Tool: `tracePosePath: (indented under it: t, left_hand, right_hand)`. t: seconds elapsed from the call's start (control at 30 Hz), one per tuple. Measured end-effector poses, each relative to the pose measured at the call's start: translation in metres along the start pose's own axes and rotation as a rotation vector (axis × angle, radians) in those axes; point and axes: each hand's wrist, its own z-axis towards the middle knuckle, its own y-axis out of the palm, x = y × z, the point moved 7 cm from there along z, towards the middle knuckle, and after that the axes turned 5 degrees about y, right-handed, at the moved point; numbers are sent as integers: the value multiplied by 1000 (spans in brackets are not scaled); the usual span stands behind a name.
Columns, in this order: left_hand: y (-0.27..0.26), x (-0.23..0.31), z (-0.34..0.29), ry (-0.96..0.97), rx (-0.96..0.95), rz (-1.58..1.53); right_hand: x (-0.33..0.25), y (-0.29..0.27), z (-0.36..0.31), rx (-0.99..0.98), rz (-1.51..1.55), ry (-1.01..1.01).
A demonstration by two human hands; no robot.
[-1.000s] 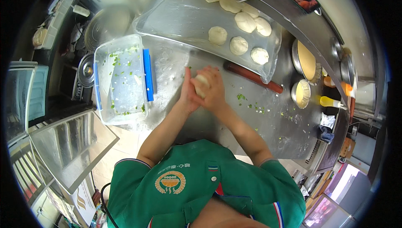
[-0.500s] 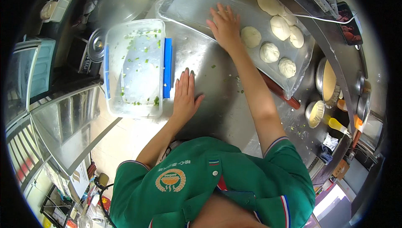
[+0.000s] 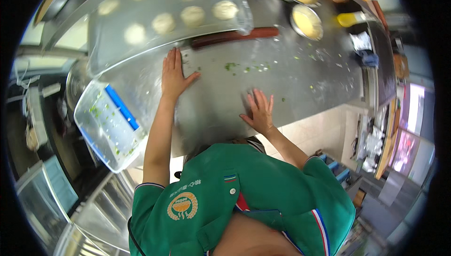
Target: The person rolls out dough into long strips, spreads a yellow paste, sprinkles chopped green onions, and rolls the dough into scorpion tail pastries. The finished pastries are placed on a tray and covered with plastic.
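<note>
holds the left hand (image 3: 174,79) palm-down at the steel table (image 3: 211,101), with fingers nearly together, thumb out; holds the right hand (image 3: 260,112) nearer, with fingers apart; cannot tell about contact. has dough rounds (image 3: 192,16) on the far-left tray (image 3: 112,44), beside a rolling pin (image 3: 235,37).

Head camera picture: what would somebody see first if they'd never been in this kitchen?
Probably the pale dough rounds on the big tray at the top left, with a red-brown rolling pin along its near edge. Then the person's open left hand and right hand over the metal table, and the bright green shirt below.
</note>
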Motion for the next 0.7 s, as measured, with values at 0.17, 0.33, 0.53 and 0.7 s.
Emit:
tracePosePath:
  t: [0.17, 0.33, 0.53, 0.7]
  left_hand:
    - [29, 46, -2, 54, -54, -20]
    - [45, 93, -3, 50, -58, 18]
    - [82, 157, 23, 29, -1, 21]
    - [133, 241, 60, -23, -44, -23]
  right_hand:
    - [125, -31, -27, 237, -207, 440]
    - [279, -84, -37, 372, -261, 768]
    - [475, -137, -39, 444, -304, 940]
    - [596, -158, -5, 468, -236, 794]
